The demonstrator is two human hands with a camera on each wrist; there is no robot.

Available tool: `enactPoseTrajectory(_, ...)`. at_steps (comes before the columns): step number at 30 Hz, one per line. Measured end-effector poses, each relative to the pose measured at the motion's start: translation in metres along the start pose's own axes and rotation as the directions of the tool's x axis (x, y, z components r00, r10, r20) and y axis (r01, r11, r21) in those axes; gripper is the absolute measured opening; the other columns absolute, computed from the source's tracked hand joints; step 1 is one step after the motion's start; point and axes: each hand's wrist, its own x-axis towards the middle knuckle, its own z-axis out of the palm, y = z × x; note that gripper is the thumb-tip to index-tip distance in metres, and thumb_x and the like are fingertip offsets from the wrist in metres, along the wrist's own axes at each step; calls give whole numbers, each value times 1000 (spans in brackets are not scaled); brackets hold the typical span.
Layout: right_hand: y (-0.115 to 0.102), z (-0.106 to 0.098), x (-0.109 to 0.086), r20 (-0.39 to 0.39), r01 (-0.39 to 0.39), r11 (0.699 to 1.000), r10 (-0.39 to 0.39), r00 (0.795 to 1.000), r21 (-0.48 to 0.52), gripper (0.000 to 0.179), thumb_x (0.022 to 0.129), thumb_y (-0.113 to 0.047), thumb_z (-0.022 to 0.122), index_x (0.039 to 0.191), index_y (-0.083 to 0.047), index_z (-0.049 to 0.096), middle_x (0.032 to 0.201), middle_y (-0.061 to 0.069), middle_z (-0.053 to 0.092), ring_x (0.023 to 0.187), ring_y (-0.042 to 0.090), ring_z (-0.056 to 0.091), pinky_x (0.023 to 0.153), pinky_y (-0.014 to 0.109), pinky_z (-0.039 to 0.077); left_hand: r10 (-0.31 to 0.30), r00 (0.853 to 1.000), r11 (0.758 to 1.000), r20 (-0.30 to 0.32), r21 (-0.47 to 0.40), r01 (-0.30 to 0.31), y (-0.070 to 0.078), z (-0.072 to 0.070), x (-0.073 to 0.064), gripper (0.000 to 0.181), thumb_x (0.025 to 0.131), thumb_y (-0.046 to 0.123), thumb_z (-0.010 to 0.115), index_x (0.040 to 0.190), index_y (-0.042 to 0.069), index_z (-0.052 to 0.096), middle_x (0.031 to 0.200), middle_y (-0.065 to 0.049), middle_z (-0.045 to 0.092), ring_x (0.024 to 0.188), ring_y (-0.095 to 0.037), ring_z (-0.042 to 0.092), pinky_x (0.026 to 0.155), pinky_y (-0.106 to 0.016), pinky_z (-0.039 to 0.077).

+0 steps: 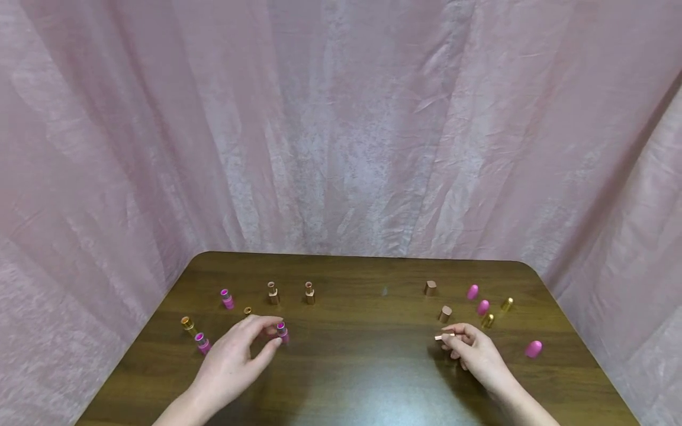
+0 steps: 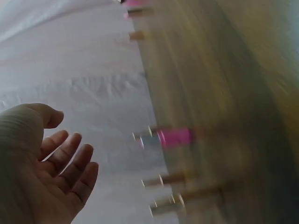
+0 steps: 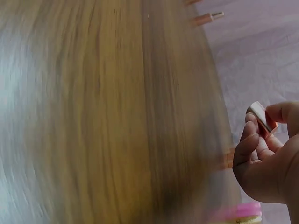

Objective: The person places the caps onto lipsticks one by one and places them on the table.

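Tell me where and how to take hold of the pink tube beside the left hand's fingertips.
Pinch the pink tube by its pink lower body, below the silvery collar, probably from its left. It stands upright, so thumb and fingers could close from opposite sides, and the left hand is on that side, thumb and fingers apart.

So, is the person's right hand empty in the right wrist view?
No, the right hand holds a small, shiny, rose-gold, block-shaped cap in its fingers.

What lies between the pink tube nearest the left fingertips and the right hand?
In the head view, bare tabletop runs from the pink tube to the coppery cap pinched in the right hand.
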Motion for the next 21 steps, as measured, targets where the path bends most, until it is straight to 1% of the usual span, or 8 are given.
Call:
enactPoseTrajectory(5, -3, 8, -2, 50, -83, 983, 76, 996, 165, 31, 99, -13, 65, 121, 7, 60, 87, 7, 66, 67, 10, 53, 52, 20, 41, -119, 993, 993, -16, -25, 119, -25, -20, -23, 31, 93, 19, 76, 122, 28, 68, 101, 24, 63, 83, 2, 58, 69, -25, 51)
enactPoseTrajectory(7, -4, 11, -2, 85, -110, 964, 92, 992, 244, 27, 99, -14, 64, 118, 5, 60, 88, 6, 65, 66, 8, 52, 52, 19, 40, -150, 988, 988, -26, -25, 149, -35, -23, -34, 31, 94, 19, 76, 123, 26, 68, 101, 24, 62, 89, 2, 60, 75, -22, 51)
enactPoseTrajectory(9, -4, 14, -3, 129, -137, 937, 100, 987, 321, 21, 100, -14, 63, 114, 1, 61, 89, 4, 65, 66, 7, 52, 52, 18, 39, -175, 984, 984, -31, -10, 175, -44, -26, -45, 30, 94, 20, 76, 122, 24, 67, 101, 24, 62, 88, 2, 60, 77, -19, 49)
enactPoseTrajectory(12, -4, 19, -4, 178, -178, 893, 112, 978, 414, 10, 101, -15, 61, 108, -7, 61, 87, 1, 66, 65, 5, 52, 53, 18, 38, -211, 977, 977, -33, 11, 211, -54, -28, -60, 29, 93, 23, 78, 120, 21, 68, 100, 21, 62, 85, 3, 58, 74, -17, 47)
enactPoseTrajectory(15, -3, 20, -4, 206, -196, 874, 114, 972, 445, 6, 102, -16, 60, 106, -11, 61, 87, -1, 66, 65, 5, 52, 54, 19, 38, -255, 966, 967, -32, 7, 256, -61, -28, -69, 29, 91, 22, 79, 117, 18, 68, 100, 14, 63, 81, 2, 57, 69, -21, 49)
enactPoseTrajectory(18, -3, 20, -5, 204, -202, 873, 121, 971, 444, 5, 102, -16, 59, 105, -12, 61, 87, -1, 66, 66, 6, 52, 55, 20, 39, -332, 943, 942, -1, -40, 332, -66, -23, -73, 33, 92, 24, 78, 121, 14, 65, 105, 4, 65, 78, 2, 57, 66, -24, 49)
enactPoseTrajectory(19, -3, 19, -6, 201, -205, 873, 126, 971, 443, 4, 102, -16, 59, 104, -13, 61, 87, -1, 66, 66, 6, 52, 55, 20, 39, -362, 932, 930, 21, -65, 363, -67, -20, -75, 36, 92, 24, 78, 123, 12, 63, 109, 0, 64, 77, 1, 58, 65, -24, 49)
enactPoseTrajectory(21, -4, 18, -7, 200, -210, 872, 132, 971, 443, 4, 103, -16, 58, 103, -13, 60, 87, -2, 66, 65, 6, 52, 55, 21, 38, -425, 902, 895, 73, -115, 431, -69, -15, -77, 44, 93, 25, 77, 129, 8, 59, 117, -8, 61, 76, -1, 59, 64, -25, 49)
